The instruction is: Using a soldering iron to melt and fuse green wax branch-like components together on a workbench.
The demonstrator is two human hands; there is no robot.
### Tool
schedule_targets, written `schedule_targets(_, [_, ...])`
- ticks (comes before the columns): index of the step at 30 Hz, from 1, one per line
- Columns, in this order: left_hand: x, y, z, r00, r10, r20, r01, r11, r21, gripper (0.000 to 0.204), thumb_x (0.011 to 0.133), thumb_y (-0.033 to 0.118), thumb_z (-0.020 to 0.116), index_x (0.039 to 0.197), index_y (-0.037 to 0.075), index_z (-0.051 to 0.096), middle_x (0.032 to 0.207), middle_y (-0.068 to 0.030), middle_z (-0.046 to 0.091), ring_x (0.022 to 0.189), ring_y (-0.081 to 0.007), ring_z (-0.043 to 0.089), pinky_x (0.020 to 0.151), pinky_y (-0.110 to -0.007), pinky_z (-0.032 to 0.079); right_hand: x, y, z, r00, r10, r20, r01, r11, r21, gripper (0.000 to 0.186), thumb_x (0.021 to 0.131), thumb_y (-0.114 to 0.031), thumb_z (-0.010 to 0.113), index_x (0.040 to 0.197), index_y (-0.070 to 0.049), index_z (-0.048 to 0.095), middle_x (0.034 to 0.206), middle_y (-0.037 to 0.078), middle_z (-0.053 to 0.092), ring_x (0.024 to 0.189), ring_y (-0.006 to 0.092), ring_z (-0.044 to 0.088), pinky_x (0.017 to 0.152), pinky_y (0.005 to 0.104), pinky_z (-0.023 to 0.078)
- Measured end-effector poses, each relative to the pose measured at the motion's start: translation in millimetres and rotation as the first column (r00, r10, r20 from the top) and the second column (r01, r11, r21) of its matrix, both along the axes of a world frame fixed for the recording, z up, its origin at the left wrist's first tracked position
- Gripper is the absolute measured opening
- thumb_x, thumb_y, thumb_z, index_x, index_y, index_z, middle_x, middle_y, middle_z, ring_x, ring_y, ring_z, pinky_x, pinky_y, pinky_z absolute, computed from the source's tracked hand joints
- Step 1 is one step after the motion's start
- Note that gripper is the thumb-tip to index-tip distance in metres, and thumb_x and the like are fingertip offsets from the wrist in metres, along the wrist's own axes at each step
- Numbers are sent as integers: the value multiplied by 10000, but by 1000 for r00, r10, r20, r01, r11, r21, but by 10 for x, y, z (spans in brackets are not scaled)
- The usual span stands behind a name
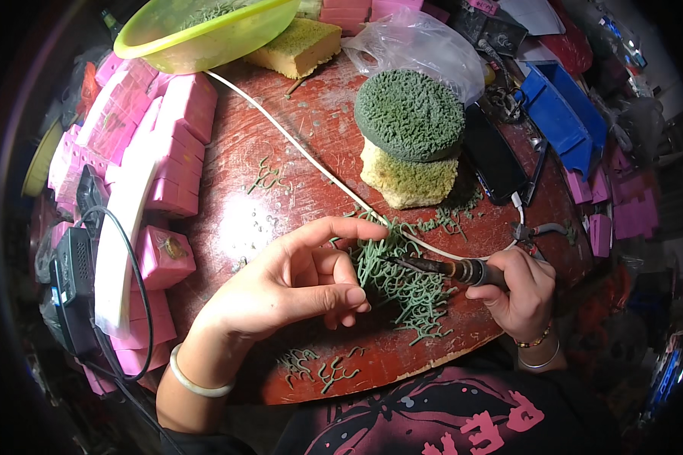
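Note:
My right hand [522, 294] is closed around the dark handle of a soldering iron [484, 274]. Its dark metal tip points left over a heap of small green curly strands [413, 292], which look like wax or plastic. My left hand [296, 277] is on the left of this heap. The index finger stretches out over the heap's upper edge, apart from the thumb, while the other fingers curl near the thumb tip. I see nothing between index finger and thumb; what the curled fingers hide cannot be made out.
Behind the heap, a round green textured disc [410, 114] rests against a yellowish sponge [410, 178]. A white cable [296, 144] crosses the red table [326, 114]. Pink blocks [178, 174] line the left; a yellow-green bowl [228, 38] stands far left. A phone [495, 152] and blue bin [558, 114] lie right.

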State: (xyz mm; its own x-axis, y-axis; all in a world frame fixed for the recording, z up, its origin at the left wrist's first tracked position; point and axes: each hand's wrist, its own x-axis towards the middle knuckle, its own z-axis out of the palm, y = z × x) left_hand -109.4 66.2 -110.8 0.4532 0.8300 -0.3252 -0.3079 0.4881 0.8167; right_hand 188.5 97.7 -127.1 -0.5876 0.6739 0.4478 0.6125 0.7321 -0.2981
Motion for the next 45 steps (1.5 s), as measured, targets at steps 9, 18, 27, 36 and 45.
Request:
schedule_targets(9, [-3, -2, 11, 1000, -8, -15, 8, 1000, 11, 621, 815, -58, 661, 1383, -42, 411, 751, -42, 584, 740, -152, 640, 605, -234, 515, -4, 1, -1, 1000, 2, 1, -2, 1000, -3, 413, 836, -438, 700, 819, -50, 561, 649, 42, 533, 537, 235, 575, 471, 340, 430])
schedule_targets(18, [-14, -4, -2, 1000, -12, -6, 12, 1000, 2, 617, 820, -58, 658, 1384, -38, 408, 767, -43, 592, 748, -153, 644, 606, -232, 520, -12, 1, 7, 1000, 3, 11, -3, 1000, -10, 408, 833, -431, 706, 819, -51, 556, 651, 44, 527, 535, 235, 572, 469, 340, 428])
schedule_targets(27, [-17, 1, -8, 1000, -18, -12, 18, 1000, 11, 617, 820, -64, 654, 1386, -35, 411, 763, -43, 588, 742, -150, 643, 607, -231, 518, -2, -1, 19, 1000, -5, -24, 4, 1000, -21, 418, 822, -429, 720, 827, -42, 562, 655, 54, 536, 544, 254, 578, 477, 351, 433])
schedule_targets(36, [-2, -2, 16, 999, -17, -42, 18, 999, 31, 614, 821, -58, 667, 1383, -35, 420, 738, -32, 572, 722, -147, 634, 602, -226, 505, -59, 17, 16, 955, -295, 7, 295, 952, -82, 288, 837, -256, 749, 826, -41, 557, 657, 116, 537, 530, 328, 535, 477, 396, 410])
schedule_targets(45, [-38, -4, -14, 998, -58, -22, 59, 997, 48, 570, 870, -33, 642, 1393, 15, 421, 838, -47, 627, 766, -124, 629, 670, -234, 506, -1, -14, 21, 965, -256, -59, 253, 966, -62, 340, 840, -312, 745, 860, -25, 564, 665, 114, 532, 542, 311, 547, 478, 383, 415])
